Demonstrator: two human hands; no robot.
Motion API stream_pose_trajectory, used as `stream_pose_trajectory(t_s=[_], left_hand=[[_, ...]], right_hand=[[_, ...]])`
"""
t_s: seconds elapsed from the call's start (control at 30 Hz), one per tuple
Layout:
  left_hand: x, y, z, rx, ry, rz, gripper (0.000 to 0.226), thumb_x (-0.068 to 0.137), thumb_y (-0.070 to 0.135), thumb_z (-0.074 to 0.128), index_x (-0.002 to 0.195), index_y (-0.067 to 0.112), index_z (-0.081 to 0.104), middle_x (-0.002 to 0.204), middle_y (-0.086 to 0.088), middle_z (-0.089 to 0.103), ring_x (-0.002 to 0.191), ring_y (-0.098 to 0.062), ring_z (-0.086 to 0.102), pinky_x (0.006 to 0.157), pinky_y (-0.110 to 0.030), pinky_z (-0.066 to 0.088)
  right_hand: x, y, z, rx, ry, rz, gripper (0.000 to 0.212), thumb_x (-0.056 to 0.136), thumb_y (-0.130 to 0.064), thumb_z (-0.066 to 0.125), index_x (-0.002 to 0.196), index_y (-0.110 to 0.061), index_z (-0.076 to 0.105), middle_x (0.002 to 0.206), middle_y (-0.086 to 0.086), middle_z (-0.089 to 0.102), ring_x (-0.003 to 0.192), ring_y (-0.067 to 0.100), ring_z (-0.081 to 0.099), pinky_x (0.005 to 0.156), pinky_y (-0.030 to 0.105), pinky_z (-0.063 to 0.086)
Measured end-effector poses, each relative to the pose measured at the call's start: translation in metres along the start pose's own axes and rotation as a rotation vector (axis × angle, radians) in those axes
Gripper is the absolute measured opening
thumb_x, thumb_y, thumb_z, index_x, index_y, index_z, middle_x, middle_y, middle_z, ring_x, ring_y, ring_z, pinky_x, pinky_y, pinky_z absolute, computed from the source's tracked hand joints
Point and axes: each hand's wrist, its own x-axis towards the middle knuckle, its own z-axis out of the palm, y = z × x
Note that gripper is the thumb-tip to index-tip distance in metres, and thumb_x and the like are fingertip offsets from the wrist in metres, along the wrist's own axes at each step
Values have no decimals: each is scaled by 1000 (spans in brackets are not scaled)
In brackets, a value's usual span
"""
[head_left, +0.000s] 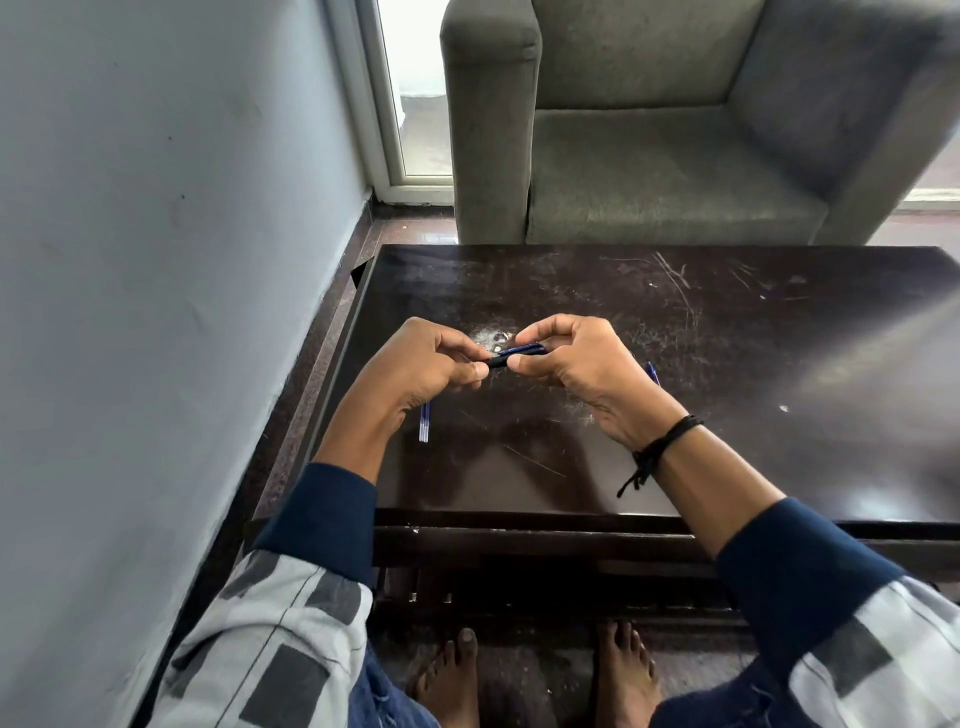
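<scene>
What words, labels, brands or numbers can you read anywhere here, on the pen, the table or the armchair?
None: no text can be read anywhere in this view.
pen, pinched by left hand and right hand: no print shows on its visible part.
refills: too thin to show any marking.
table: scratches only.
armchair: plain fabric.

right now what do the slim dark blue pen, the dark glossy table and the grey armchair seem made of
The slim dark blue pen with black grip, pinched by left hand and right hand: likely smooth plastic, slightly shiny. The dark glossy table: probably lacquered wood or veneer, with reflections and pale scratches. The grey armchair: matte woven fabric upholstery, faintly mottled.
</scene>
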Motion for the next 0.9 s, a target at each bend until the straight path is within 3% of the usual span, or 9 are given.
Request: stream_pose_trajectory(t_s=[0.13, 0.3, 0.47, 0.6, 0.9], left_hand=[[2, 0, 2, 5, 23, 18, 21, 83, 1, 77, 101, 11, 79, 83, -9, 76, 74, -9, 68, 65, -5, 50], [5, -1, 5, 35, 83, 72, 20, 80, 5, 80, 95, 19, 81, 77, 4, 76, 73, -4, 67, 73, -15, 51], [7, -3, 10, 3, 98, 79, 20, 77, 5, 82, 91, 19, 82, 74, 4, 76, 75, -11, 71, 89, -34, 59], [8, -4, 12, -26, 90, 65, 18, 77, 5, 83, 89, 18, 82, 74, 1, 77, 77, -17, 74, 91, -41, 59], [7, -3, 20, -57, 80, 88, 17, 75, 5, 84, 89, 16, 82, 77, 0, 77, 79, -15, 74, 89, -41, 60]], right_hand=[[0, 2, -1, -5, 7, -14, 21, 76, 3, 82, 92, -2, 70, 91, 18, 75, 69, 14, 66, 65, 21, 54], [1, 1, -3, -20, 16, -47, 17, 75, 3, 82, 82, -9, 72, 82, 13, 75, 68, 14, 65, 65, 23, 52], [-1, -1, -5, -36, 23, -50, 20, 74, 6, 82, 74, -10, 71, 80, 14, 75, 68, 16, 66, 71, 29, 54], [-3, -4, -4, -54, 22, -47, 22, 74, 8, 81, 70, -11, 70, 76, 9, 74, 63, 11, 66, 65, 22, 54], [-5, 0, -5, -81, 57, -44, 19, 72, 6, 83, 71, -9, 71, 67, 1, 70, 58, 5, 62, 58, 17, 50]])
